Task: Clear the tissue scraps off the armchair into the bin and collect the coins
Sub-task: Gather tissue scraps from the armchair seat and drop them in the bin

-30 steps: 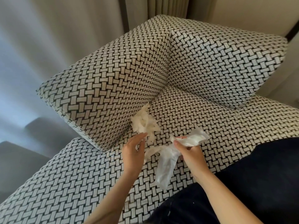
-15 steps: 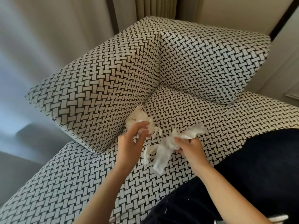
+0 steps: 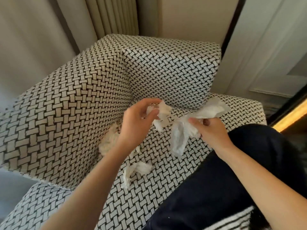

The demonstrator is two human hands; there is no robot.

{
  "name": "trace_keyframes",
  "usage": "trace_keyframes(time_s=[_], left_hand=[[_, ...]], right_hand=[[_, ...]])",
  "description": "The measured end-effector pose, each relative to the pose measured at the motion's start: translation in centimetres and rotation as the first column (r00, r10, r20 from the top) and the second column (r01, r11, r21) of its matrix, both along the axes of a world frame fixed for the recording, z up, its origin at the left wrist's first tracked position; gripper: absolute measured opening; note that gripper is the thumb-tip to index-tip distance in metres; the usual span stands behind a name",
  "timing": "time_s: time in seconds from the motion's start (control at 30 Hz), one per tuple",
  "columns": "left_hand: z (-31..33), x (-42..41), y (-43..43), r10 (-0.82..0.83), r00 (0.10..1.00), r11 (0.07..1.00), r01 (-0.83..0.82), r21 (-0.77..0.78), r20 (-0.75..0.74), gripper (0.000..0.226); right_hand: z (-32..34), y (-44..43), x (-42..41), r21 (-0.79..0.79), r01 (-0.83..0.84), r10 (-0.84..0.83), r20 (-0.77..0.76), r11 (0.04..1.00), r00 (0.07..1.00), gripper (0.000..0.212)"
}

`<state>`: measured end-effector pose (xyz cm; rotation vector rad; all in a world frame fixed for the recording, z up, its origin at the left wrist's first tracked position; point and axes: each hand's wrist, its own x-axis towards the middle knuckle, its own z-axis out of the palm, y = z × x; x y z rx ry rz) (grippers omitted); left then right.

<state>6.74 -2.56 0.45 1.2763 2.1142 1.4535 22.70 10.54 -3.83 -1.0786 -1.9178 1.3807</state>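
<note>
Pinching tissue wad [image 3: 163, 110] w/ L hand [image 3: 139, 118], clutching bigger bunch [image 3: 181, 135] in curled R hand [image 3: 212, 131], both above armchair seat [image 3: 166, 188]. Leaving loose scrap [image 3: 137, 170] on seat below. Could drop dangling tails en route; bin, coins not in view

Above the seat of the armchair [image 3: 166, 193], the left hand [image 3: 137, 120] holds a tissue wad [image 3: 162, 112] just left of the right hand [image 3: 211, 130], which holds a second wad [image 3: 181, 140]. Two loose scraps [image 3: 135, 170] lie on the seat beneath the left forearm, one against the side cushion [image 3: 66, 117]. A curtain [image 3: 109, 15] hangs behind the armchair.
</note>
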Motion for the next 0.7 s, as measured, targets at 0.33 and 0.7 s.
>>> trace_keyframes(time_s=[0.33,0.7], left_hand=[[4.4,6.8,14.5,-0.254,0.946,0.967,0.245,0.069,0.200,0.024],[0.2,19.2,30.5,-0.464,0.832,0.861,0.504,-0.066,0.304,0.023]], right_hand=[[6.0,9.7,8.3,-0.019,0.304,-0.304,-0.111,0.953,0.946,0.034],[2.5,19.0,21.6,-0.091,0.596,-0.602,-0.072,0.798,0.795,0.005]])
